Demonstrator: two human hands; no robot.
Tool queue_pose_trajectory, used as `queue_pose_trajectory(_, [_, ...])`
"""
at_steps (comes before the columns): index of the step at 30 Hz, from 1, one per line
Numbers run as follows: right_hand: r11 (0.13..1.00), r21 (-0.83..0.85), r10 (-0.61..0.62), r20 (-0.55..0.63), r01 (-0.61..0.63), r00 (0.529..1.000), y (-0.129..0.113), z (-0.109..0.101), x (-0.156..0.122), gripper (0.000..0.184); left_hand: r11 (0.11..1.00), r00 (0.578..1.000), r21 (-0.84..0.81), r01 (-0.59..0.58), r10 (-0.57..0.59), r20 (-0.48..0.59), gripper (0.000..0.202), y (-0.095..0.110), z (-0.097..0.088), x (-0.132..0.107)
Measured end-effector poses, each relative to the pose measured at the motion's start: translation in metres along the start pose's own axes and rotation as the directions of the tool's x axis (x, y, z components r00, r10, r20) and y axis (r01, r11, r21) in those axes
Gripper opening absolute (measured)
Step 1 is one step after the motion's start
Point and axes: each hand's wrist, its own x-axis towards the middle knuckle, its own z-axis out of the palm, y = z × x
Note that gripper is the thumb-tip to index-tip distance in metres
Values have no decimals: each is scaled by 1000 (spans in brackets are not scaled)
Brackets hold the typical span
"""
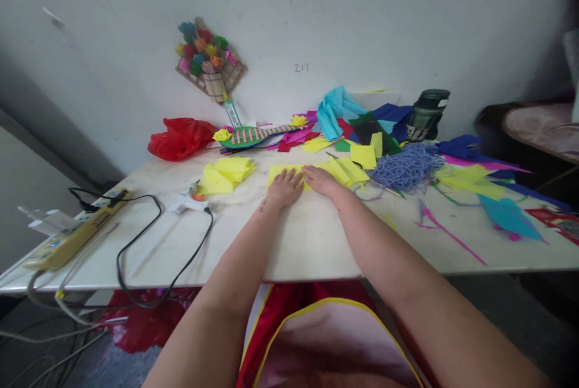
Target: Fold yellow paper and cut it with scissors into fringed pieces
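Side by side at the middle of the white table, both hands press down on a sheet of yellow crepe paper (274,172). My left hand (286,187) lies flat on its left part with the fingers stretched forward. My right hand (322,181) rests on the sheet's right part, fingers extended and pointing left, close to the left fingertips. Part of the sheet is hidden beneath the hands. More yellow paper pieces (350,171) lie just right of my right hand. To the left sits a loose stack of yellow paper (227,175).
A white glue gun (189,204) with a black cord lies left, near a power strip (75,237). Behind are a red plastic bag (181,137) and a green decorated craft piece (257,136). Shredded purple paper (407,166) and a dark green bottle (427,115) stand right.
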Motion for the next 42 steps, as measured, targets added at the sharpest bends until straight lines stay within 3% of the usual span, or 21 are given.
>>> queue_pose_trajectory(6, [992, -35, 125, 84, -123, 989, 3, -4, -3, 51, 1000, 1000, 9, 14, -14, 2, 57, 0, 1, 2])
queue_pose_trajectory(14, [975, -8, 222, 7, -222, 975, 9, -1, -4, 49, 1000, 1000, -7, 24, -24, -19, 56, 2, 0, 0])
queue_pose_trajectory(17, [980, 18, 197, -33, -196, 980, 9, -3, -4, 49, 1000, 999, -15, 27, -27, -18, 56, 2, 1, 0])
queue_pose_trajectory(20, [995, 43, 97, -117, -93, 988, 2, -8, -4, 49, 999, 999, -17, 27, -28, -25, 56, 2, 2, 1])
queue_pose_trajectory(24, [979, 202, -10, -157, 42, 987, -18, -11, -7, 49, 1000, 1000, 5, 13, -13, -23, 57, 2, 1, 1])
queue_pose_trajectory(27, [968, 252, 7, -95, 17, 995, -30, -6, -7, 47, 1000, 1000, 16, 4, -4, -10, 56, 2, 0, 0])
queue_pose_trajectory(35, [994, 90, 64, -92, -56, 994, -31, 4, -5, 46, 993, 998, -102, 54, -55, -8, 59, 1, -1, 1])
queue_pose_trajectory(42, [1000, 22, 23, -49, -22, 999, -31, 8, -5, 47, 984, 993, -133, 116, -115, 17, 59, 0, -3, 3])
